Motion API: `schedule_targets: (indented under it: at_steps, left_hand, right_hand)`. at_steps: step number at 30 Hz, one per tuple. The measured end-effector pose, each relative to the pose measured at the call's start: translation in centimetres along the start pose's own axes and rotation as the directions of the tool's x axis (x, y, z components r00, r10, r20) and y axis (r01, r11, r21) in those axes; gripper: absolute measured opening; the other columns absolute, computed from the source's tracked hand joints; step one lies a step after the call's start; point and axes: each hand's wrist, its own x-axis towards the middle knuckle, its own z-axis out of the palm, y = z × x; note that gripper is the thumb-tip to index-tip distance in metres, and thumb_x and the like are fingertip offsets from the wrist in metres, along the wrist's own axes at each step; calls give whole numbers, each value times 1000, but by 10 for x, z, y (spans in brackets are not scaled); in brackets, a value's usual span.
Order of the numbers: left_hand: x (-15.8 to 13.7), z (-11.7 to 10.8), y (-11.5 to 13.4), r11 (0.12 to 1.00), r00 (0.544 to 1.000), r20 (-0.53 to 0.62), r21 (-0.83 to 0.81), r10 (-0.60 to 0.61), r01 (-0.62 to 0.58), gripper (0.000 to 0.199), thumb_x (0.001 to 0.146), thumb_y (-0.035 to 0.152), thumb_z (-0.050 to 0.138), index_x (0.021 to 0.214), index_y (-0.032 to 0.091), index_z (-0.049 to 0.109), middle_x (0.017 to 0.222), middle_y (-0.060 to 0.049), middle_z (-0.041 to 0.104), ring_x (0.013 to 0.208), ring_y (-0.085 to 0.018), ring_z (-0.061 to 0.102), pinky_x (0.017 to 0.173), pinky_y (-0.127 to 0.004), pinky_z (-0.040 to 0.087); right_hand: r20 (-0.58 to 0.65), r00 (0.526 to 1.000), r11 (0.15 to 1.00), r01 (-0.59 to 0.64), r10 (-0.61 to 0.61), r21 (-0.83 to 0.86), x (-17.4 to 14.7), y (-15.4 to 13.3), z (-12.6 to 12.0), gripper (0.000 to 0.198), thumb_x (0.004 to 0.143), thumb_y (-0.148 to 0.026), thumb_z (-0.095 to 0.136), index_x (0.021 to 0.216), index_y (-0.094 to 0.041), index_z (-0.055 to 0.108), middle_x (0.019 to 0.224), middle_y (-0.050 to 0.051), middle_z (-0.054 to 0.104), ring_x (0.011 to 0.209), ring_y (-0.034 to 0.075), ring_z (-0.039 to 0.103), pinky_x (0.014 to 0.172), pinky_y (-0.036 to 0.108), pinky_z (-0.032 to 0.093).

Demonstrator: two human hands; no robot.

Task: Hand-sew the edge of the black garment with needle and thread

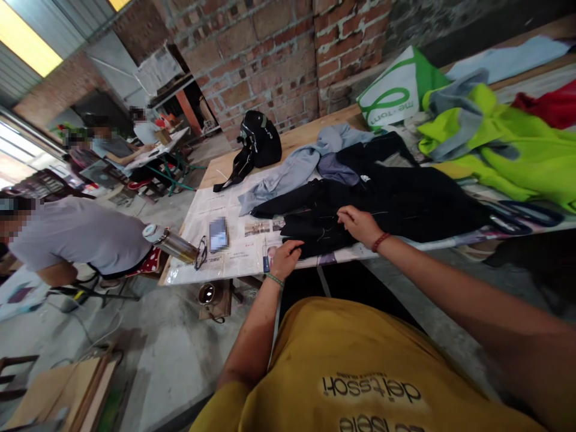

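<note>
A black garment [405,201] lies spread across the table in front of me, with a small white mark and thin pale lines on its cloth. At its near left edge, my left hand [284,261] has its fingers closed on the fabric. My right hand [361,224] is over the middle of the garment, thumb and fingertips pinched together; whatever is between them is too small to make out. Behind the black cloth lies a grey-blue garment [292,171], partly covered by it.
Newspaper-like sheets cover the table [193,270]. On its left are a phone [218,234], glasses [201,253] and a bottle [171,243]. A black bag [261,141], a green-white bag [396,90] and lime clothing [508,144] lie farther back. People sit leftward.
</note>
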Motion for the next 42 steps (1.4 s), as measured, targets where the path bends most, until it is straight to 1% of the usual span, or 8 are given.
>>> schedule_targets:
  at_steps: [5, 8, 10, 12, 18, 25, 34, 42]
  left_hand:
    - [-1, 5, 0, 999, 999, -44, -31, 9, -11, 15, 77, 23, 62, 87, 17, 69, 85, -4, 68, 82, -14, 61, 77, -27, 48]
    - [-1, 7, -1, 1000, 996, -88, -31, -2, -1, 12, 77, 23, 62, 82, 16, 70, 80, -4, 68, 77, -14, 61, 73, -26, 48]
    - [-1, 8, -2, 999, 995, -97, -34, 4, -8, 11, 76, 23, 62, 82, 16, 70, 79, -3, 67, 76, -13, 61, 72, -26, 48]
    - [-1, 8, -2, 999, 995, -97, -38, 10, -14, 11, 76, 23, 62, 82, 16, 70, 79, -4, 68, 76, -13, 61, 72, -26, 48]
    - [-2, 10, -5, 997, 993, -112, -64, 28, -35, 12, 76, 23, 63, 84, 16, 70, 80, -4, 67, 77, -14, 61, 72, -26, 48]
    - [-3, 11, -5, 995, 990, -128, -74, 63, -72, 12, 77, 23, 62, 83, 17, 70, 78, -3, 67, 75, -13, 60, 70, -25, 48]
    - [-3, 10, -5, 992, 989, -133, -95, 65, -78, 12, 78, 23, 61, 83, 17, 70, 78, -3, 66, 74, -13, 59, 69, -25, 47]
    - [-4, 10, -6, 985, 995, -77, -152, 65, -76, 12, 77, 24, 62, 82, 18, 71, 71, -2, 62, 68, -12, 56, 62, -24, 44]
  right_hand:
    - [-117, 975, 870, -111, 189, 481, -14, -44, -16, 23, 80, -40, 54, 87, -19, 57, 72, 1, 63, 51, 9, 56, 50, 22, 45]
    - [72, 984, 807, -175, 163, 565, -40, -67, -15, 24, 79, -40, 54, 90, -19, 57, 67, -1, 60, 46, 9, 53, 45, 22, 42]
    - [292, 947, 858, -256, 131, 446, -59, -74, -7, 25, 81, -40, 50, 91, -19, 59, 59, -3, 57, 38, 8, 47, 40, 21, 36]
    - [380, 920, 944, -204, 95, 258, -73, -75, 6, 24, 83, -37, 47, 88, -19, 62, 53, -4, 55, 40, 9, 47, 43, 21, 35]
    - [332, 943, 992, 31, 12, -123, -74, -68, 33, 28, 88, -32, 39, 89, -18, 64, 72, 4, 66, 63, 15, 60, 59, 23, 37]
    - [353, 935, 976, 79, -3, -201, -72, -72, 38, 25, 88, -25, 39, 92, -19, 63, 83, 5, 68, 72, 15, 61, 63, 23, 37]
    - [368, 929, 960, 69, 37, -270, -73, -73, 36, 25, 87, -25, 39, 90, -19, 63, 75, 4, 67, 66, 14, 60, 59, 23, 34]
    - [406, 910, 882, 121, 84, -455, -68, -82, 44, 28, 90, -25, 33, 94, -18, 59, 79, 7, 68, 70, 17, 62, 58, 25, 30]
